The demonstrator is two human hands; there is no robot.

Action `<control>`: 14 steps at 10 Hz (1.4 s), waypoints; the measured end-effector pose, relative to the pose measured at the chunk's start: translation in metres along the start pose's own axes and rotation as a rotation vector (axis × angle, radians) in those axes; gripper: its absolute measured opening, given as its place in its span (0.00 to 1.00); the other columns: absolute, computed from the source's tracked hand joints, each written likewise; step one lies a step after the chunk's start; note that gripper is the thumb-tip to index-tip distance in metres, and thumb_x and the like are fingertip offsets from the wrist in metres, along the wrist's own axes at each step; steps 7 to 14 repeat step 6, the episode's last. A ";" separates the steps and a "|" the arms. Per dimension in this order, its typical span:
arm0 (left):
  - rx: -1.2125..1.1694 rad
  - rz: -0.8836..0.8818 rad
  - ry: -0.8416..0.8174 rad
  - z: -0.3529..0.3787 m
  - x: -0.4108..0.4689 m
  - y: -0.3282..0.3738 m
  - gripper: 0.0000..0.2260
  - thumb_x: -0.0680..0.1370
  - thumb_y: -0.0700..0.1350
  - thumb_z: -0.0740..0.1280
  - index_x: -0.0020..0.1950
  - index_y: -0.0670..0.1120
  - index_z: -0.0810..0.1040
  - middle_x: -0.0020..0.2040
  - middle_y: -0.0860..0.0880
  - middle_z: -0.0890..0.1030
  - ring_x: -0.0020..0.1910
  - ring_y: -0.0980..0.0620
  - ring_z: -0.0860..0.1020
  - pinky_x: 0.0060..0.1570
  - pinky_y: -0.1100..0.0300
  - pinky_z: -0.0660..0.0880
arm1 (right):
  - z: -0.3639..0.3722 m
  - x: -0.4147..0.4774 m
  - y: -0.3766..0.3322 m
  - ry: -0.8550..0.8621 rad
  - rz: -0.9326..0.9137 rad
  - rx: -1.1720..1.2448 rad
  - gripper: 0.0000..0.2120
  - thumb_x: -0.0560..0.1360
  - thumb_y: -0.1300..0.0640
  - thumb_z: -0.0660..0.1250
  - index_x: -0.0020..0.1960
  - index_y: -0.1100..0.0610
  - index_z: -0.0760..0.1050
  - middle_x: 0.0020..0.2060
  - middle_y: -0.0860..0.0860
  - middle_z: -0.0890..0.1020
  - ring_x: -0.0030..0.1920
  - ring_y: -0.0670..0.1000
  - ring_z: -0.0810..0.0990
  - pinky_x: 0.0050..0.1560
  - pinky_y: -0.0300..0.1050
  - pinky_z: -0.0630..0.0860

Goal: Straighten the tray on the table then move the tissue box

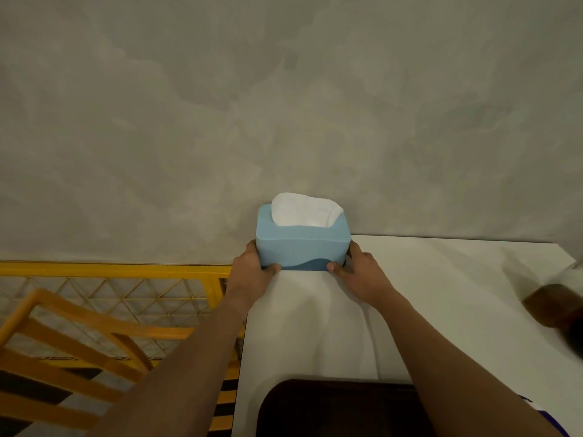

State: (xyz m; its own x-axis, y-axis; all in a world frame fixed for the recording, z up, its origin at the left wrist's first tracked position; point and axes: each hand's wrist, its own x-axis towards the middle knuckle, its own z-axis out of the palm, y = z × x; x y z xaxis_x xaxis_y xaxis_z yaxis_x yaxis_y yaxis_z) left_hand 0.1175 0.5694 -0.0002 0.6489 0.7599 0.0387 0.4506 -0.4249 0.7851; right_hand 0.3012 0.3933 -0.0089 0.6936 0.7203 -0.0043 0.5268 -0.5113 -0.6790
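Note:
A light blue tissue box [301, 247] with a white tissue sticking out of its top sits at the far left corner of the white table [441, 294], close to the grey wall. My left hand [252, 272] grips its left end and my right hand [359, 275] grips its right end, thumbs on the near face. A dark brown tray [334, 408] lies on the table's near edge, between my forearms, its lower part cut off by the frame.
A brown wooden object [555, 305] lies blurred at the table's right edge. To the left of the table stand a yellow metal mesh fence [110, 294] and an orange wooden chair back [72, 351]. The grey wall runs right behind the table.

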 end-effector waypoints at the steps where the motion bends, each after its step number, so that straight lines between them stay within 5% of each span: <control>1: -0.003 -0.004 0.002 0.001 0.001 -0.001 0.25 0.76 0.45 0.75 0.69 0.39 0.70 0.61 0.40 0.82 0.59 0.38 0.80 0.51 0.53 0.76 | 0.000 0.001 0.001 0.000 -0.001 -0.019 0.31 0.79 0.43 0.68 0.75 0.54 0.63 0.64 0.55 0.79 0.63 0.60 0.75 0.61 0.61 0.75; 4: -0.012 -0.023 -0.007 0.000 -0.004 0.001 0.29 0.76 0.45 0.74 0.73 0.39 0.66 0.62 0.39 0.81 0.59 0.37 0.80 0.53 0.50 0.78 | -0.002 -0.004 -0.007 -0.025 0.037 -0.020 0.31 0.79 0.43 0.67 0.76 0.54 0.62 0.62 0.56 0.79 0.62 0.60 0.76 0.61 0.60 0.75; 6: -0.121 -0.101 -0.115 -0.012 -0.009 0.008 0.51 0.74 0.54 0.76 0.82 0.42 0.43 0.78 0.41 0.64 0.75 0.40 0.66 0.69 0.49 0.68 | -0.020 -0.008 -0.020 -0.047 0.041 -0.013 0.42 0.73 0.40 0.73 0.79 0.52 0.57 0.70 0.55 0.75 0.68 0.62 0.72 0.59 0.49 0.69; 14: -0.121 -0.101 -0.115 -0.012 -0.009 0.008 0.51 0.74 0.54 0.76 0.82 0.42 0.43 0.78 0.41 0.64 0.75 0.40 0.66 0.69 0.49 0.68 | -0.020 -0.008 -0.020 -0.047 0.041 -0.013 0.42 0.73 0.40 0.73 0.79 0.52 0.57 0.70 0.55 0.75 0.68 0.62 0.72 0.59 0.49 0.69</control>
